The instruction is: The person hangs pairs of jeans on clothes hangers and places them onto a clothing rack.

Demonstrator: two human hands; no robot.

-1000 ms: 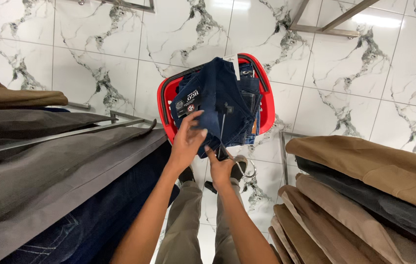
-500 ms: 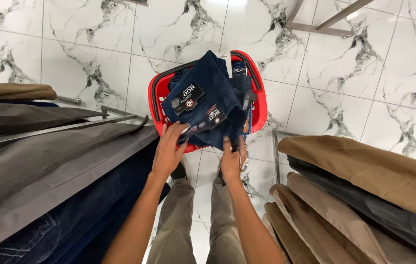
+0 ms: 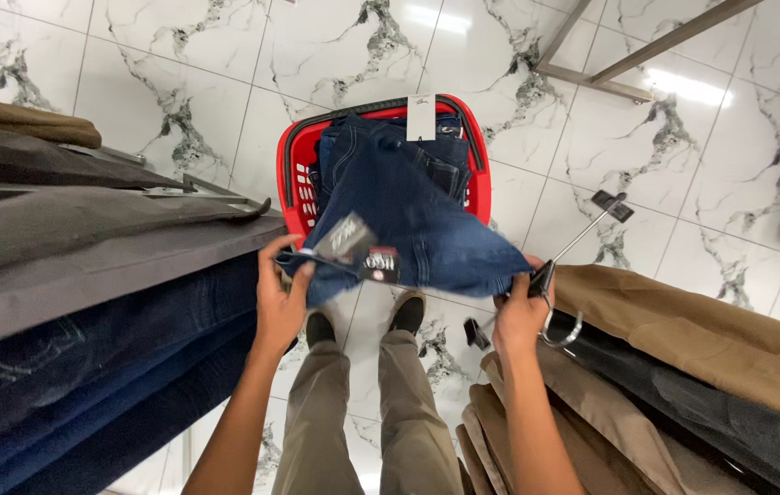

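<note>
I hold a pair of dark blue jeans (image 3: 413,215) by the waistband, stretched between both hands over a red shopping basket (image 3: 294,174) on the floor. My left hand (image 3: 280,298) grips the left end, near the hanging tags (image 3: 362,252). My right hand (image 3: 520,316) grips the right end together with a metal clip hanger (image 3: 582,240). The legs of the jeans trail down into the basket, which holds more denim.
Racks of hanging trousers flank me: grey and dark blue ones (image 3: 78,302) on the left, brown and black ones (image 3: 683,376) on the right. My legs and shoes (image 3: 408,312) stand on white marble floor tiles. A metal rack base (image 3: 592,82) lies at the upper right.
The jeans have been lifted out of the basket and spread wide. My hands moved apart and nearer to me, and the clip hanger now shows in my right hand.
</note>
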